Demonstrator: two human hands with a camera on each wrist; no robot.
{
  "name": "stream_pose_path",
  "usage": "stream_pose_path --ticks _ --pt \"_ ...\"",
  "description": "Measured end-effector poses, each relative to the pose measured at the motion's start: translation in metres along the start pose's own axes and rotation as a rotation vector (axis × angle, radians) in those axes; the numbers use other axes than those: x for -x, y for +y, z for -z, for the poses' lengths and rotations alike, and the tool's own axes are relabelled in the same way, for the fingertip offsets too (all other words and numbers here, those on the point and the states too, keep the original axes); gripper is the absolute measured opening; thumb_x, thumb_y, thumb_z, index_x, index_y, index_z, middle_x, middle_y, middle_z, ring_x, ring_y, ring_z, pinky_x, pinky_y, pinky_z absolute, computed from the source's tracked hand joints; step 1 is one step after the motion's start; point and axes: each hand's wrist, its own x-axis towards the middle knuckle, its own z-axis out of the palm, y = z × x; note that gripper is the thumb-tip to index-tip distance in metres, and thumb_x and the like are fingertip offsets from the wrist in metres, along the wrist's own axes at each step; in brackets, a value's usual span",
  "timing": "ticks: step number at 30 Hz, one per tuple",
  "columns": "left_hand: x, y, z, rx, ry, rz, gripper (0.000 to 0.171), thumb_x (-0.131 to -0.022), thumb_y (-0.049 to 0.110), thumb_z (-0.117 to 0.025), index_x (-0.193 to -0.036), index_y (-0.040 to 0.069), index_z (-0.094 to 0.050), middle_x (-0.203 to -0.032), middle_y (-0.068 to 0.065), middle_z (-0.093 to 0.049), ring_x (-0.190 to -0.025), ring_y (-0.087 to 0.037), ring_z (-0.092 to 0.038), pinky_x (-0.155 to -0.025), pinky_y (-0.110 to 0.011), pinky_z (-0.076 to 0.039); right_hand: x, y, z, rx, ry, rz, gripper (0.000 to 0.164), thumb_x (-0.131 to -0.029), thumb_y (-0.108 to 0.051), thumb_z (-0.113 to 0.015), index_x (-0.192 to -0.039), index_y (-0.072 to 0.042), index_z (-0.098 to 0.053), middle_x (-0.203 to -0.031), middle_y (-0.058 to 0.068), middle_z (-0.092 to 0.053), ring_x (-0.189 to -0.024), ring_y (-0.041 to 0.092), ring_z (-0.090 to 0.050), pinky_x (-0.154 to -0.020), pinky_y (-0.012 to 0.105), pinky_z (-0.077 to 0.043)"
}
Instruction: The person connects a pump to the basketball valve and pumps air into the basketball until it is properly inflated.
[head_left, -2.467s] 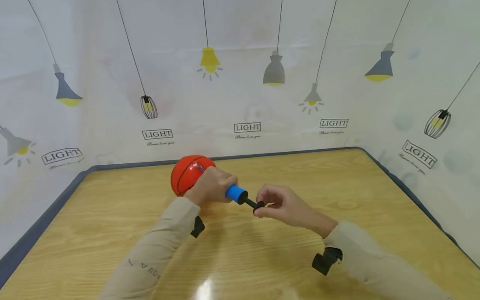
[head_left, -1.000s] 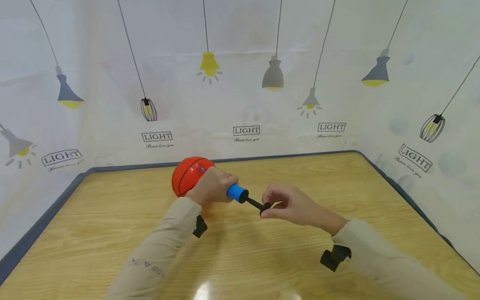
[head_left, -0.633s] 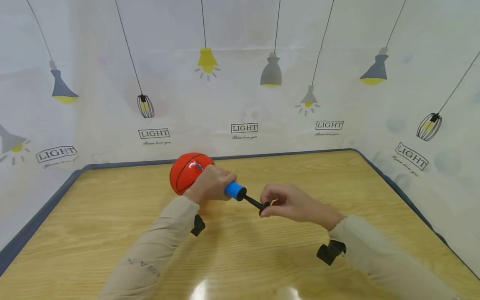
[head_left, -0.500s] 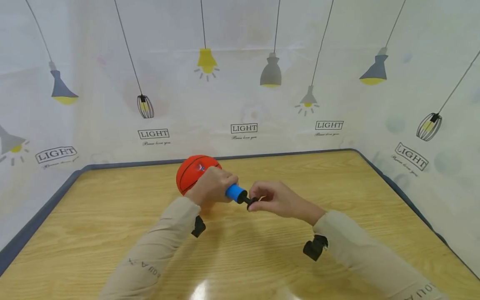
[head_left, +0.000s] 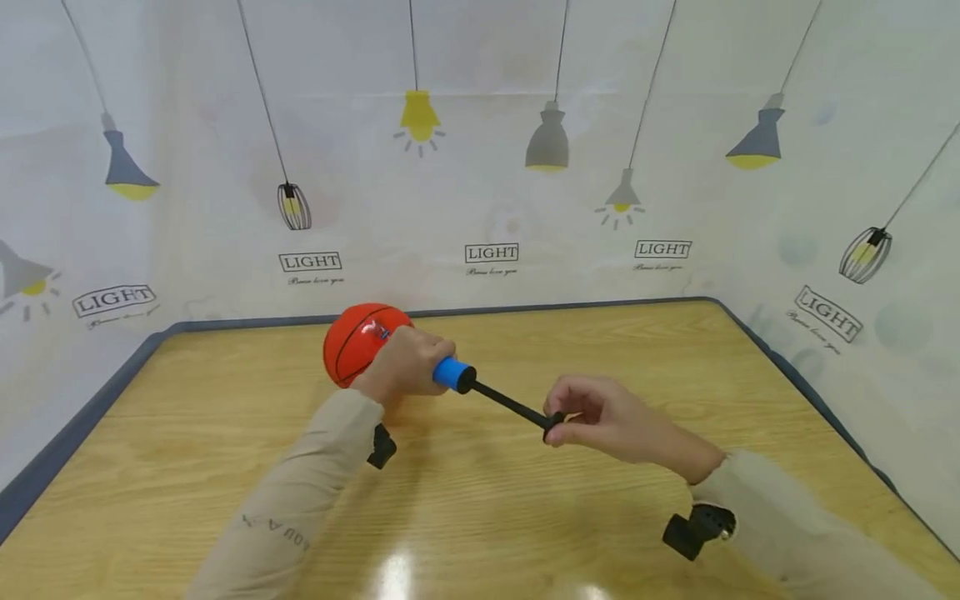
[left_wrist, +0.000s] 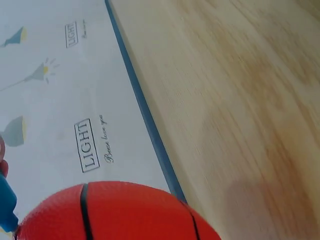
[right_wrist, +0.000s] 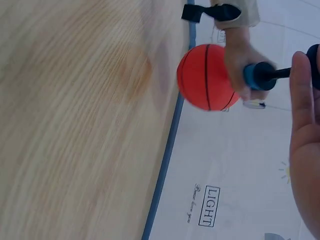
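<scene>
A blue hand pump (head_left: 453,375) is gripped round its barrel by my left hand (head_left: 405,362). Its black plunger rod (head_left: 506,402) stands well out of the barrel towards the right. My right hand (head_left: 611,421) pinches the black handle (head_left: 553,425) at the rod's end between thumb and fingers. Behind the left hand is a red ball (head_left: 360,342) with black seams, like a small basketball. In the left wrist view, the pump's blue tip meets the ball's (left_wrist: 120,212) edge. The left hand covers part of the ball in the head view.
A wood-grain table (head_left: 480,517) lies under both hands. Dark blue edging (head_left: 570,308) runs along its back and sides. A white backdrop (head_left: 480,192) printed with lamps and the word LIGHT stands behind. Each wrist bears a black camera (head_left: 697,531).
The plunger was pushed in half a second ago; my right hand has since drawn the handle out to the right. The ball and my left hand have shifted a little left in view.
</scene>
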Motion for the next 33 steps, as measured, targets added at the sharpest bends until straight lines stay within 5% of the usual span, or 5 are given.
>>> stream_pose_path --ticks 10,14,21,26,33 --pt "-0.006 0.007 -0.012 0.026 0.049 -0.048 0.023 -0.053 0.009 -0.071 -0.064 0.01 -0.051 -0.053 0.004 -0.053 -0.042 -0.006 -0.047 -0.041 -0.019 -0.037 -0.04 0.032 -0.014 0.027 0.089 -0.103 0.015 -0.079 -0.006 -0.061 -0.086 0.003 -0.051 -0.078 0.01 -0.055 -0.069 0.015 -0.058 -0.063 0.036 -0.05" --pt "-0.006 0.003 -0.011 0.023 0.04 -0.049 0.02 -0.055 0.009 -0.068 -0.064 0.01 -0.051 -0.053 0.004 -0.052 -0.042 -0.006 -0.047 -0.042 -0.018 -0.036 -0.027 0.016 -0.011 0.001 0.1 -0.118 0.015 -0.079 -0.006 -0.062 -0.086 0.003 -0.051 -0.079 0.008 -0.056 -0.07 0.013 -0.058 -0.061 0.034 -0.051" --pt "-0.004 -0.003 -0.002 -0.009 0.046 -0.007 0.022 -0.054 0.008 -0.069 -0.063 0.01 -0.049 -0.052 0.003 -0.051 -0.042 -0.008 -0.046 -0.041 -0.019 -0.037 0.001 -0.004 0.003 -0.084 0.015 0.023 0.011 -0.082 -0.004 -0.057 -0.086 0.002 -0.049 -0.082 0.008 -0.054 -0.072 0.01 -0.057 -0.057 0.027 -0.049" --pt "-0.012 0.001 -0.004 0.013 0.053 0.018 0.019 -0.058 0.009 -0.07 -0.065 0.009 -0.052 -0.054 0.002 -0.053 -0.044 -0.01 -0.049 -0.044 -0.021 -0.041 -0.022 0.016 0.001 -0.104 0.051 0.014 0.016 -0.083 -0.007 -0.057 -0.088 0.006 -0.048 -0.081 0.002 -0.059 -0.073 0.011 -0.059 -0.062 0.03 -0.05" --pt "-0.012 0.002 -0.008 -0.033 0.034 -0.03 0.021 -0.055 0.012 -0.07 -0.064 0.01 -0.052 -0.052 0.004 -0.051 -0.042 -0.007 -0.047 -0.041 -0.019 -0.037 -0.043 0.032 -0.009 -0.057 0.097 -0.057 0.019 -0.081 -0.008 -0.06 -0.086 0.007 -0.049 -0.078 0.015 -0.058 -0.071 0.014 -0.06 -0.064 0.04 -0.05"
